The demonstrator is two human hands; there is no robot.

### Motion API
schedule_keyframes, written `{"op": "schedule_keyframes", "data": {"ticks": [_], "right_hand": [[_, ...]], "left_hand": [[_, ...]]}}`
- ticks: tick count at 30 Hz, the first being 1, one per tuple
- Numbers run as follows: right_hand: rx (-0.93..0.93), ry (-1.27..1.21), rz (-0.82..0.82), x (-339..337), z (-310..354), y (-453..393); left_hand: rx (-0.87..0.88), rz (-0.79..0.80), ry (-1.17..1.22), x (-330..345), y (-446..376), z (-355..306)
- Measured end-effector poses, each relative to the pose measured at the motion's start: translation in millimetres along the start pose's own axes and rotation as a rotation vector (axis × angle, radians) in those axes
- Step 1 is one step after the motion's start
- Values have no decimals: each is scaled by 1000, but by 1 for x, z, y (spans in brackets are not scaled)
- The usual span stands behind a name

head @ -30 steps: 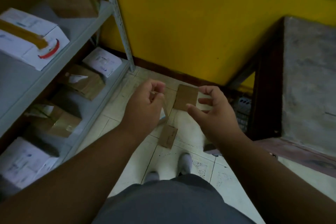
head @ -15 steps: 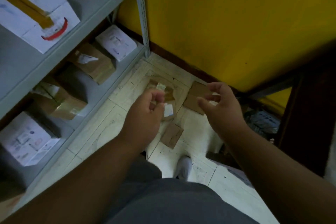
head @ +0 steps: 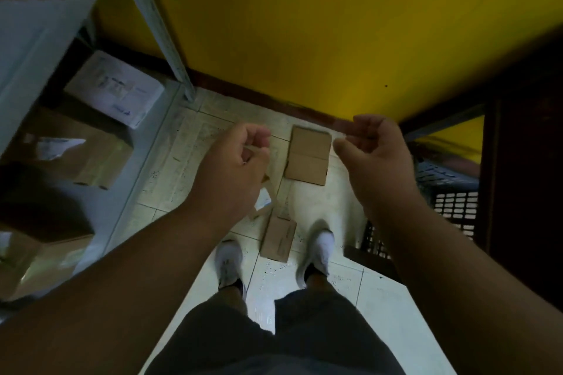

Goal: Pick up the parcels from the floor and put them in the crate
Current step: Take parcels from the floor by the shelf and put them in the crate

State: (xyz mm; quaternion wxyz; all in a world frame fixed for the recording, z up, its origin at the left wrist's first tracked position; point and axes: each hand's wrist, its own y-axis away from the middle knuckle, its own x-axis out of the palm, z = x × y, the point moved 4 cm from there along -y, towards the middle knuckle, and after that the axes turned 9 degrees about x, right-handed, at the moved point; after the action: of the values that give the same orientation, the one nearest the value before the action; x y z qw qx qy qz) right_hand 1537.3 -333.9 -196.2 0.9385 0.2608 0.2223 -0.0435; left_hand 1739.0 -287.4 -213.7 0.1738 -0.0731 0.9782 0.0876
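Three brown cardboard parcels lie on the pale tiled floor. The largest parcel (head: pixel 307 155) sits near the yellow wall, between my two hands in the view. A small parcel (head: pixel 278 242) rests between my white shoes. A third parcel with a white label (head: pixel 264 201) is mostly hidden under my left hand (head: pixel 234 167), whose fingers are curled in against the thumb with nothing in them. My right hand (head: pixel 376 155) hovers above the floor, fingers bent and thumb apart, holding nothing. The dark slotted crate (head: pixel 454 207) stands on the floor to the right, partly behind my right forearm.
A grey metal shelf unit (head: pixel 170 49) fills the left side, with a white parcel (head: pixel 117 88) and brown boxes (head: pixel 91 155) on its lowest shelf. The yellow wall (head: pixel 304 24) closes the far side. Dark wooden furniture (head: pixel 524 146) stands at the right.
The view has tipped down until it looks straight at the floor and my feet. Both hands stay raised and empty; the crate now shows at the right.
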Motion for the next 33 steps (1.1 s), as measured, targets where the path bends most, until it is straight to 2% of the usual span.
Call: {"op": "schedule_keyframes", "data": {"ticks": [7,14,19,24,28,31,33], "right_hand": [[119,48,10,31,-91,-101],[187,47,-11,93,-207,-210],[281,151,53,141,-308,-285],[409,237,90,167,-423,-371],[527,369,108,178,-508,-428],[659,350,46,185,-554,-456],[710,246,81,192,-575,-470]], "left_hand": [[-72,-15,47,87,-66,87],[-183,-26,36,186,-115,214],[-257,-84,52,258,-149,308],[-394,28,-35,340,-190,438],[-485,59,-99,384,-216,522],[-643,89,-175,409,-224,568],[-703,215,-218,426,-227,589]]}}
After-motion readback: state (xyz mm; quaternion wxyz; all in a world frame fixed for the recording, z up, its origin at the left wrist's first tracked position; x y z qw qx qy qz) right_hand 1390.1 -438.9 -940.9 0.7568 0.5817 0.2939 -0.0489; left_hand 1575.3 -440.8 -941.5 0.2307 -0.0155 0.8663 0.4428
